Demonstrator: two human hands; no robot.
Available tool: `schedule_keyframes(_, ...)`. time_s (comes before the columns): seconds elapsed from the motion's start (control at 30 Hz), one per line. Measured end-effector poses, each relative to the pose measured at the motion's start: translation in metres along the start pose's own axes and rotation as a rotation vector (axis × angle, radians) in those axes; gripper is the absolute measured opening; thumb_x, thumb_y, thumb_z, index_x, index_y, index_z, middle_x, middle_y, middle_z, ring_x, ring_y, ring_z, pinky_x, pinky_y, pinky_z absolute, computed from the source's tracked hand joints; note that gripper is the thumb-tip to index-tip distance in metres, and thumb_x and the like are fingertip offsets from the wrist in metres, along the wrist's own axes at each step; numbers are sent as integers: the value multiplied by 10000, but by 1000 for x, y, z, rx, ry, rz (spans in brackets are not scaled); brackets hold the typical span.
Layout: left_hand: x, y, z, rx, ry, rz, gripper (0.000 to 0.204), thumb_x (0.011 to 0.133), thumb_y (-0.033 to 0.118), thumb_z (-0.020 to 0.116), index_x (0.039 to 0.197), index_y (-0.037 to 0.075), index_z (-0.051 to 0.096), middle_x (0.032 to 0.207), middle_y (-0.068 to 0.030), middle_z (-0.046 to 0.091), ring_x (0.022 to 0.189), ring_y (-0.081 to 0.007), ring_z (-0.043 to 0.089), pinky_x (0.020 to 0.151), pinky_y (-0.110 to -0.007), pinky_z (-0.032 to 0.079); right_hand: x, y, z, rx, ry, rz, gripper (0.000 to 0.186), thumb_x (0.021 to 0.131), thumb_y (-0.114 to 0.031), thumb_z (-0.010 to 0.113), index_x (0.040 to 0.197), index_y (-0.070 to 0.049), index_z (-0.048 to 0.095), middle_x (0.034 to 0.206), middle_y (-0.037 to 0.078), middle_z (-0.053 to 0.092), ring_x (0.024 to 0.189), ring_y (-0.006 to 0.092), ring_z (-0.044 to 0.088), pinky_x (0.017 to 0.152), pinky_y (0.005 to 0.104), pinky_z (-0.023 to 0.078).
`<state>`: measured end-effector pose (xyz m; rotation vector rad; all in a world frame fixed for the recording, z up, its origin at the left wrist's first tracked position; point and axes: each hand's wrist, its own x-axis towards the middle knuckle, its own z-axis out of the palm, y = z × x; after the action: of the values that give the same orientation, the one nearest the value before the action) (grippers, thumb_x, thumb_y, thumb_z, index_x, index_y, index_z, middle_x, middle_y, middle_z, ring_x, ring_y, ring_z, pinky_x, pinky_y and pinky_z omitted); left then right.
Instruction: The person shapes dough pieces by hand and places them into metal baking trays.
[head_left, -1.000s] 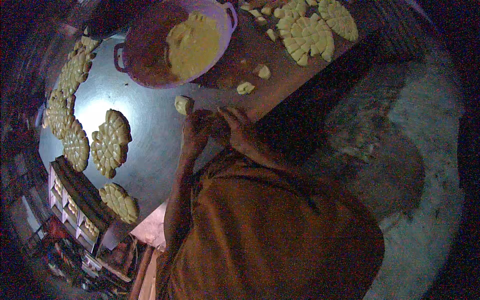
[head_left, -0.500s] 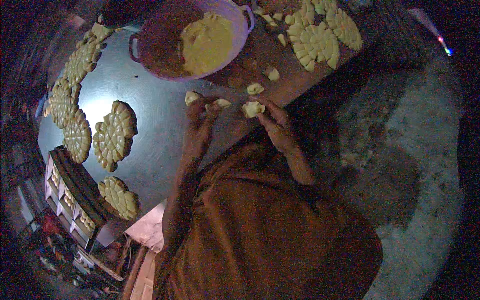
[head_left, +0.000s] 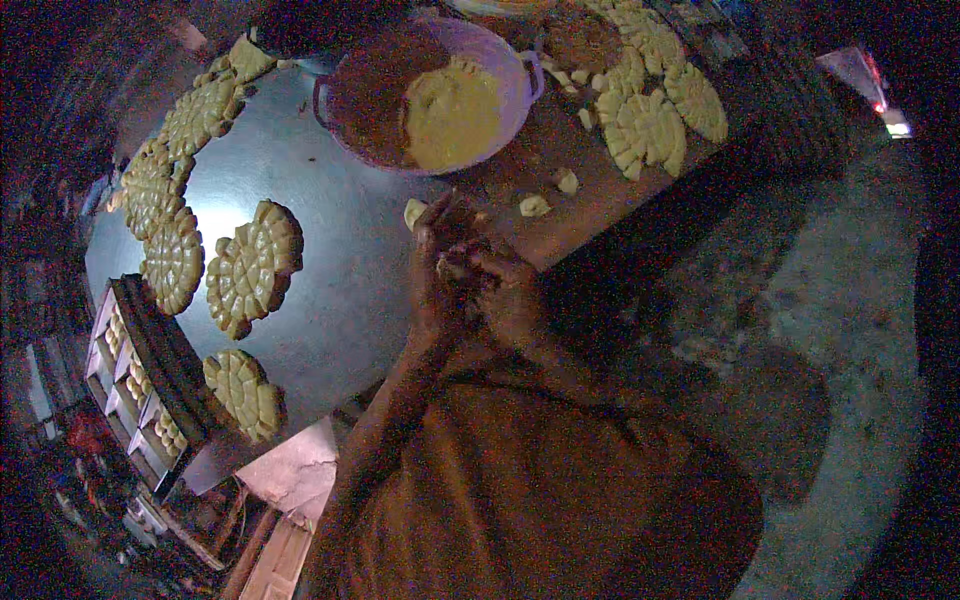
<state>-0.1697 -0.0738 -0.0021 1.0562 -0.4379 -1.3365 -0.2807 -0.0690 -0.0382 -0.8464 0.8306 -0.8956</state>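
My left hand [head_left: 436, 275] and my right hand [head_left: 505, 285] are closed together over the near right part of the steel table [head_left: 330, 330], their fingers bunched around something mostly hidden and too dim to make out. Just beyond my left fingers lies a small pale dough lump [head_left: 414, 213]; two more lumps [head_left: 534, 206] sit to the right on a brown board [head_left: 590, 225]. A wide purple-rimmed basin [head_left: 352, 120] with pale yellow batter or dough [head_left: 445, 120] inside stands behind my hands. Scored, rounded dough slabs [head_left: 250, 265] lie across the left of the table.
More cut dough slabs [head_left: 643, 132] cover the board's back right. A compartmented rack [head_left: 135, 385] holding small pale pieces stands at the table's near left. The floor [head_left: 820, 260] shows beyond the table's right edge. My brown-clothed lap [head_left: 540, 480] fills the bottom.
Half a second ago my hands were apart with pale dough pieces in their fingers; now they have come together, hiding what they hold. The view has shifted, so the table appears farther right.
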Motion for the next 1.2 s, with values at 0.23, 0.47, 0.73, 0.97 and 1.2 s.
schedule_keyframes(0.23,-14,22,-21,11,248,106,582,1037,423,442,1510,93,366,1541,-166,422,1413,-301,411,1178,-481,291,8,2,22,-604,-50,-285,345,951,-25,573,1293,10,577,1186,119,667,1060,221,659,878,339,567)
schedule_keyframes(0.47,-26,24,-35,235,343,152,573,1032,397,457,1499,74,380,1520,-167,444,1398,-299,421,1170,-476,296,39,-16,16,-74,-85,183,359,937,-127,634,1275,-11,606,1151,116,678,1008,229,675,841,357,577)
schedule_keyframes(0.73,-18,8,-28,224,246,35,572,1024,368,472,1496,61,378,1503,-166,456,1376,-295,439,1155,-463,316,8,-70,-14,-294,-364,239,337,926,-158,651,1234,-22,649,1054,112,704,935,218,685,810,365,569)
schedule_keyframes(0.97,-7,13,-58,224,359,-11,572,1016,344,486,1493,49,376,1489,-165,467,1357,-292,455,1142,-452,334,125,-140,-19,-617,-360,-37,322,916,-185,666,1198,-32,687,970,108,726,872,209,693,783,371,562)
schedule_keyframes(1.2,-17,28,-97,240,504,-51,573,1008,319,499,1491,37,374,1475,-164,477,1337,-289,471,1129,-441,352,278,-108,-58,-1284,-1097,-222,348,827,-188,711,1148,-53,709,825,135,709,715,255,664,703,419,519)
